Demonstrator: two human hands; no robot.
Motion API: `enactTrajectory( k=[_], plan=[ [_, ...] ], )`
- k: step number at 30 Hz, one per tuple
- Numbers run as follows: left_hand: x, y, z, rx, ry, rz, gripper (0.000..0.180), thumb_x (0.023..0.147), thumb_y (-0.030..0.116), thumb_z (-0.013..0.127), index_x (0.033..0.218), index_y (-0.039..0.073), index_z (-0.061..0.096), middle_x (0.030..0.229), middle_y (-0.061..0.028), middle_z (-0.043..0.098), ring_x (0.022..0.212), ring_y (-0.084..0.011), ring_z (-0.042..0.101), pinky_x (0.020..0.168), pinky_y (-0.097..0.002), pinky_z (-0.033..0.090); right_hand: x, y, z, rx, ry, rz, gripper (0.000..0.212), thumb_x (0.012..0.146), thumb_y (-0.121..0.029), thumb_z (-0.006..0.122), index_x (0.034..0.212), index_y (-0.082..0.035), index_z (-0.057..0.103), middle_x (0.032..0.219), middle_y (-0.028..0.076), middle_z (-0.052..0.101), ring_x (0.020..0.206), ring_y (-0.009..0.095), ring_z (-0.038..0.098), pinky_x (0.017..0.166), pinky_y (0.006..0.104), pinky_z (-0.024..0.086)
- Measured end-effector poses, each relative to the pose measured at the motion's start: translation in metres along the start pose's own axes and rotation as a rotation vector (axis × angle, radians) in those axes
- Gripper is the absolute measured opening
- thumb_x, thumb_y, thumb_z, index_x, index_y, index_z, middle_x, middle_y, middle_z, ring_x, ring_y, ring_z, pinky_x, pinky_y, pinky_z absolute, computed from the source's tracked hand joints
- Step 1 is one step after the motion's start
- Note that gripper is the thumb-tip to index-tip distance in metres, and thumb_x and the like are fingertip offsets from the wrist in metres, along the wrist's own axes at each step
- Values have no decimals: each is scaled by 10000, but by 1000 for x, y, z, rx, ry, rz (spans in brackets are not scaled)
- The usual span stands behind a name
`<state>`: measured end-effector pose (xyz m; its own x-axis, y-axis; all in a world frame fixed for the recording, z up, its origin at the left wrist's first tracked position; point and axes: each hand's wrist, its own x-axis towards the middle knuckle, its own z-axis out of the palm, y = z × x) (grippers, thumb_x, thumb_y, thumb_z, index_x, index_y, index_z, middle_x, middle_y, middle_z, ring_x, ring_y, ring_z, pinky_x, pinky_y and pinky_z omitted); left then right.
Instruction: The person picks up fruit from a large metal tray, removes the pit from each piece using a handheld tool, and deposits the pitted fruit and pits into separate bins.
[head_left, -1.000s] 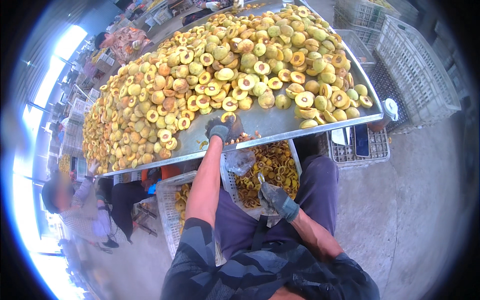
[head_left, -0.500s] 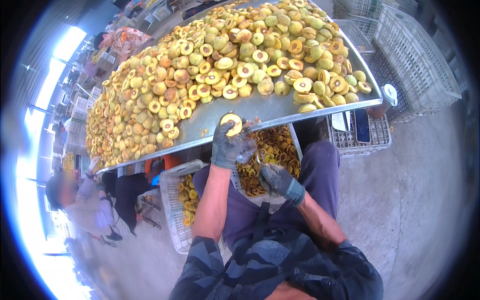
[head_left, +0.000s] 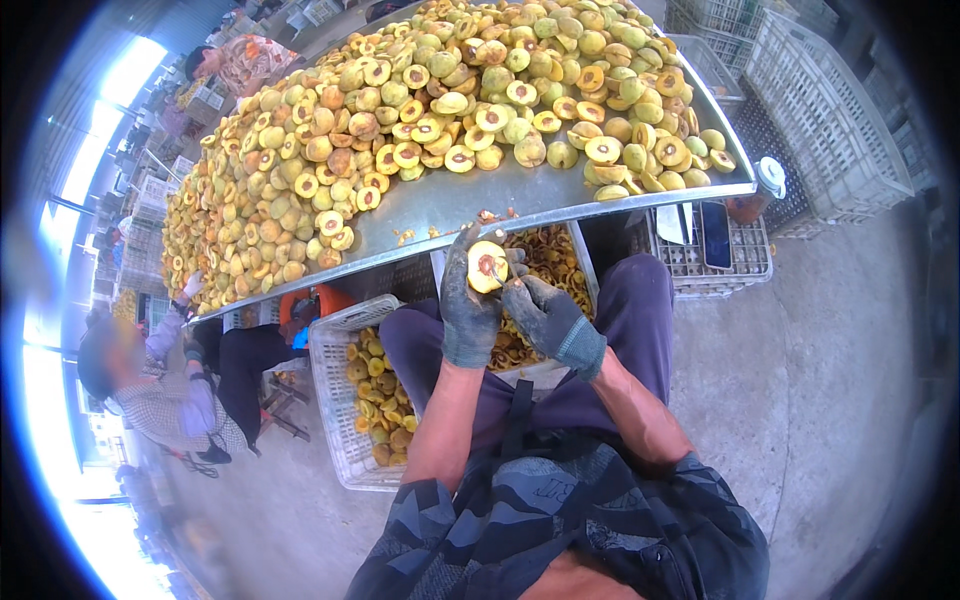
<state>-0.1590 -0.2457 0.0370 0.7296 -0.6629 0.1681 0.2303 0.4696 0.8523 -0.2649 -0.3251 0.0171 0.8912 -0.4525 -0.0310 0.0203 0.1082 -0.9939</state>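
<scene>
A cut peach half rests in my gloved left hand, its cut face up and a reddish pit hollow at the centre. My fingers wrap around it just below the metal table's front edge. My gloved right hand is closed on a thin metal pitting tool, whose tip meets the cut face; most of the tool is hidden by the fingers. Beyond my hands, a large heap of halved peaches covers much of the metal table.
Between my knees stands a crate of peach scraps; another crate with peach pieces is at my left. On the right, a phone lies on an upturned crate, near a white-lidded jug. A co-worker sits at left.
My right hand has moved up and left, bringing the tool to the peach half. My left hand has come slightly lower and right, its peach half now facing up toward me.
</scene>
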Motion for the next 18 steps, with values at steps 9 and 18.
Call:
enactTrajectory(
  k=[9, 18],
  plan=[
    [2, 3, 10, -224, 163, -133, 402, 1034, 363, 397, 1156, 15, 557, 1051, -117, 621, 887, -232, 637, 729, -333, 549, -3, -7, 13, 90, -8, 18, 264, 1047, -237, 495, 1072, -2, 614, 829, -29, 559, 706, 30, 474, 605, 206, 433],
    [-3, 11, 18, 235, 245, 58, 442, 1043, 362, 370, 1036, -3, 618, 927, -107, 669, 774, -188, 650, 640, -274, 531, -15, -40, 25, 128, 8, 133, 323, 1054, -292, 461, 1017, -6, 607, 733, -11, 560, 652, 41, 488, 565, 224, 429]
  ],
)
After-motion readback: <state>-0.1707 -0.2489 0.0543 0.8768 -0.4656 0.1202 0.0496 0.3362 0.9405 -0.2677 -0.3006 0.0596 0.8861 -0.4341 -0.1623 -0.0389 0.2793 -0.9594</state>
